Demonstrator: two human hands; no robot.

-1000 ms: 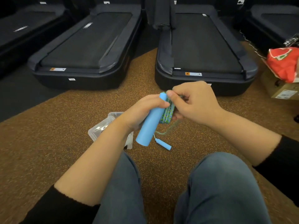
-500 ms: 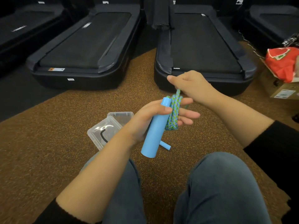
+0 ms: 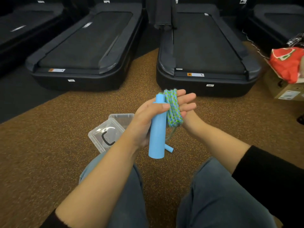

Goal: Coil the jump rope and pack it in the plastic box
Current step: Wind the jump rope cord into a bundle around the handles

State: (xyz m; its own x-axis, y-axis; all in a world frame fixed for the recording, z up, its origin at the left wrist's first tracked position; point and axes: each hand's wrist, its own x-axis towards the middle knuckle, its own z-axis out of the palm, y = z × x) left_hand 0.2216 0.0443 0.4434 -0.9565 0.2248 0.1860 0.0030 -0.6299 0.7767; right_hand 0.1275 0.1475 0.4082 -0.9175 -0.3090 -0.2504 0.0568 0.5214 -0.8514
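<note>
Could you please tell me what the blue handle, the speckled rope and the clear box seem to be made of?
Light blue cylindrical handle: likely matte plastic or foam; even, dull surface.
Green-and-blue speckled rope: braided fibre cord, by its woven pattern.
Clear rectangular box: glossy transparent plastic; floor shows through.

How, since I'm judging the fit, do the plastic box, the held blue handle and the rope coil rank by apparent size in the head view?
Plastic box and blue handle: alike, unranked; the box lies farther off, partly behind the left arm.
Smallest: rope coil.
</note>
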